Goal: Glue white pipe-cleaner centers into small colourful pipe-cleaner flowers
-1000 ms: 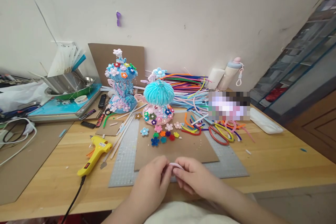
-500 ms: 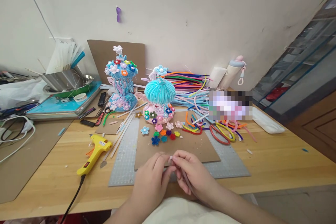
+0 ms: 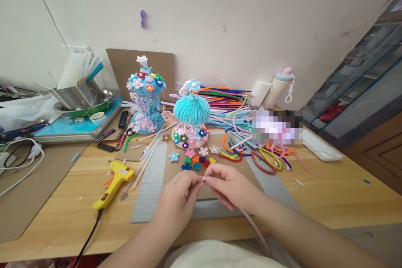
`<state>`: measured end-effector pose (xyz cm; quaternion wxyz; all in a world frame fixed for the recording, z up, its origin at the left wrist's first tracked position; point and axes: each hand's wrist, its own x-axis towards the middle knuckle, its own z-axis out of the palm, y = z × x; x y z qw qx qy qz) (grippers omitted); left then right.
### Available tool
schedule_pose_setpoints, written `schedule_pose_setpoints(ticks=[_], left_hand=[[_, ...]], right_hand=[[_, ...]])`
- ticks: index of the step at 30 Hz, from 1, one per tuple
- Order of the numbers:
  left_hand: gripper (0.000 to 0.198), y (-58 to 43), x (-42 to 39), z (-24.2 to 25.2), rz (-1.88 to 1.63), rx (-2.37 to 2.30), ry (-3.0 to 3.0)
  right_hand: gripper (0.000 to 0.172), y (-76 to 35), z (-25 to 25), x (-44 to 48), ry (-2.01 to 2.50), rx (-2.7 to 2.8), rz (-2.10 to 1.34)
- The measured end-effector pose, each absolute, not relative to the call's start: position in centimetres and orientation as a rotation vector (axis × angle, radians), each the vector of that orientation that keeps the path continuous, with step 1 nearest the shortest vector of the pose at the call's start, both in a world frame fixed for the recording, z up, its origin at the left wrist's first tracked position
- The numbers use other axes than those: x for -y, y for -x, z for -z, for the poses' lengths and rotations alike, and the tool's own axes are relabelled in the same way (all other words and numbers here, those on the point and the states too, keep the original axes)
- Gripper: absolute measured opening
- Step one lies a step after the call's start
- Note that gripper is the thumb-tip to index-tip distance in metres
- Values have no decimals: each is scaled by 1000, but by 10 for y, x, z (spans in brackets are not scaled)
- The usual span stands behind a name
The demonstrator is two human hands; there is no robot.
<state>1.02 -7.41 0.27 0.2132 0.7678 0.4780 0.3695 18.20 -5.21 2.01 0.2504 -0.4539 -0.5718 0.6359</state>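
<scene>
My left hand and my right hand meet above a brown cardboard sheet, fingertips pinched together on the end of a pale pink pipe cleaner. The cleaner trails back under my right wrist toward my lap. Small pipe-cleaner flowers in several colours lie just beyond my fingers. Behind them stand a turquoise dome ornament and a taller blue flower-covered ornament.
A yellow glue gun with a black cord lies left of the grey cutting mat. A heap of coloured pipe cleaners lies at the back, bent loops to the right. A metal bowl, books and cables crowd the left.
Both hands have moved forward and up over the cardboard. The pink pipe cleaner, earlier a short bit between the fingers, now stretches back under my right wrist.
</scene>
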Motion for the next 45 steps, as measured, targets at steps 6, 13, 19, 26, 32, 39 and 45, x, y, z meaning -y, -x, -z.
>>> schedule_pose_setpoints(ticks=[6, 13, 19, 26, 32, 39, 45], left_hand=[[13, -4, 62, -25, -870, -1274, -1901], [25, -2, 59, -14, -656, -1024, -1134], [18, -5, 60, -11, -659, -1220, -1459], [12, -10, 69, 0, -718, -1213, -1316], [21, -11, 79, 8, -732, -1183, -1226], [24, -14, 82, 13, -699, -1169, -1210], [21, -14, 82, 13, -720, -1149, -1198]], right_hand=[[18, -193, -39, 32, 1149, 1870, -1562], [17, -194, -31, 32, 1131, 1826, -1865], [16, -184, -16, 43, 1288, 1993, -1371], [15, -183, -12, 59, 1322, 2048, -1226], [17, -185, -14, 71, 1337, 2078, -1147], [12, -185, -7, 76, 1396, 2104, -1070], [9, -186, -8, 76, 1330, 2149, -942]])
